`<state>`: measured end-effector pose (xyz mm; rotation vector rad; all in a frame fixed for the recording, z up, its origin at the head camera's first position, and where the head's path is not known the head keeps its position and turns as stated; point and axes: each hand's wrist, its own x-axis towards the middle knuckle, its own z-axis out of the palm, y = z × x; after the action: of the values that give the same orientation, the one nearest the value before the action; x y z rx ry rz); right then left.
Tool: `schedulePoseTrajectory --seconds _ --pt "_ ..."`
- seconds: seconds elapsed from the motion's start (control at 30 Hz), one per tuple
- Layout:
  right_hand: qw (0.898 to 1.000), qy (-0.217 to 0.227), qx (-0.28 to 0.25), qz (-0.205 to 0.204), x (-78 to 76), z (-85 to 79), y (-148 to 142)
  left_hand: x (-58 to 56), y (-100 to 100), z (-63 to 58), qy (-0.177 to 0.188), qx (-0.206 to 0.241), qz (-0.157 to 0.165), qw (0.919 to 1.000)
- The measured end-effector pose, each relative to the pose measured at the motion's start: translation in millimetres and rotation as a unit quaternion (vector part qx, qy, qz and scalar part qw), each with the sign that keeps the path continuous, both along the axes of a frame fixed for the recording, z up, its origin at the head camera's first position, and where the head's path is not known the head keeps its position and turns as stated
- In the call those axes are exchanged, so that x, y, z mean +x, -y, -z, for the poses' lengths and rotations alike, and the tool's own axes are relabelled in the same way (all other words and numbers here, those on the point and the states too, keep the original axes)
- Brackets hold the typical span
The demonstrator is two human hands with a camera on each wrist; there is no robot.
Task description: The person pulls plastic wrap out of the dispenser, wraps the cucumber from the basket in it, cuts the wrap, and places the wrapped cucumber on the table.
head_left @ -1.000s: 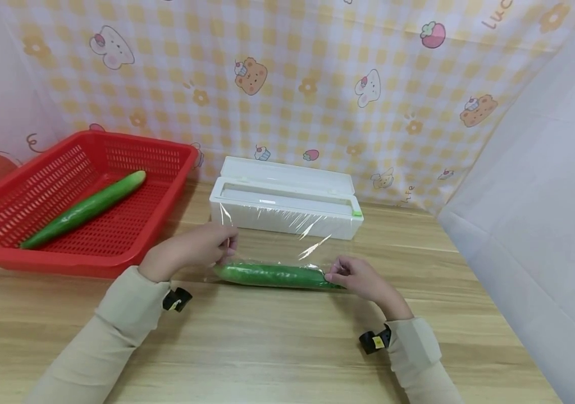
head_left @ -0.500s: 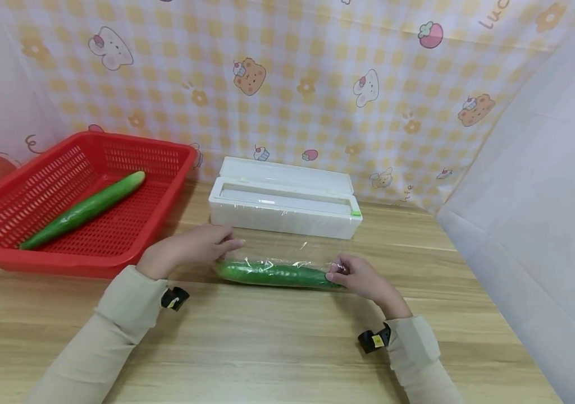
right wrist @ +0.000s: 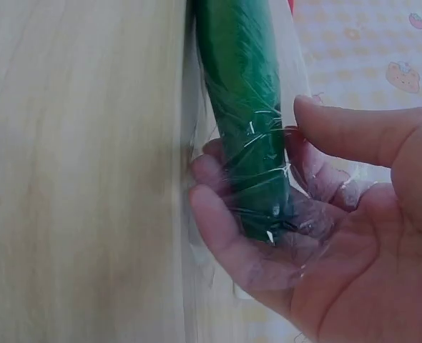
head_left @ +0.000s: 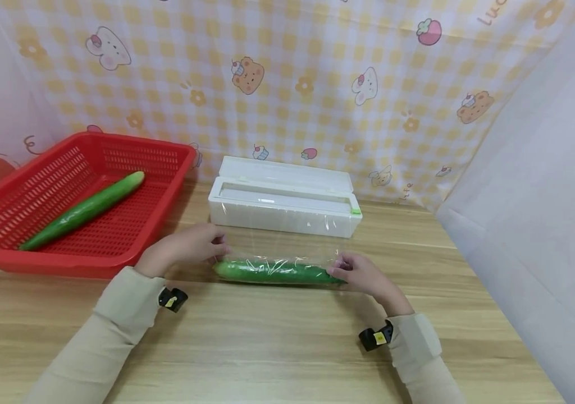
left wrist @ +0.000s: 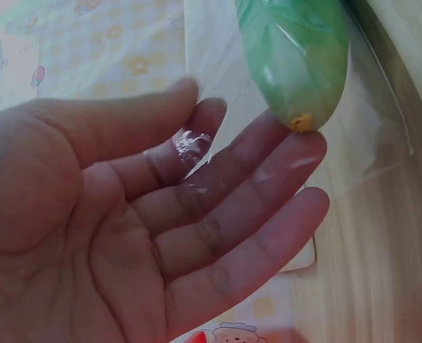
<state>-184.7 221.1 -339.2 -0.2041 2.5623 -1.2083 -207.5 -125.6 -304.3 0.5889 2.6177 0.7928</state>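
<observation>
A green cucumber (head_left: 277, 272) lies crosswise on the table under clear cling film (head_left: 272, 238). The film runs back from it to a white cling film box (head_left: 284, 216). My left hand (head_left: 199, 244) is at the cucumber's pale end; in the left wrist view its thumb and index fingertip pinch the film, while the other fingers extend beside the cucumber tip (left wrist: 297, 93). At the dark end, my right hand (head_left: 363, 275) curls its fingers round the cucumber. In the right wrist view, creased film covers that dark end (right wrist: 257, 186) and several of the fingers.
To the left stands a red plastic basket (head_left: 133, 255) with another cucumber (head_left: 85, 210) inside. The box's white lid (head_left: 287, 174) is raised at the back, in front of a checked cloth (head_left: 287, 84). A white cloth wall (head_left: 530, 196) borders the right side.
The cucumber and film have shifted slightly back toward the box. My left fingers spread half a second ago and now close together at the film. My right hand stays at the dark end.
</observation>
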Motion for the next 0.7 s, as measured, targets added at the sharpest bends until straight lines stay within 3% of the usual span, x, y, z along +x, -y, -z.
schedulePoseTrajectory --seconds 0.1,0.3,0.7 --pt "0.999 0.025 -0.024 0.006 0.3 -2.4 -1.0 -1.6 -0.8 1.3 0.01 0.01 -0.012 0.9998" --pt "0.998 0.031 -0.049 0.018 0.7 -3.3 -3.5 -0.9 -2.2 2.8 0.004 0.01 -0.02 0.9997" --pt "0.996 0.008 -0.01 0.09 -0.4 0.8 1.5 -2.7 -4.2 12.7 0.007 0.012 -0.047 0.9988"
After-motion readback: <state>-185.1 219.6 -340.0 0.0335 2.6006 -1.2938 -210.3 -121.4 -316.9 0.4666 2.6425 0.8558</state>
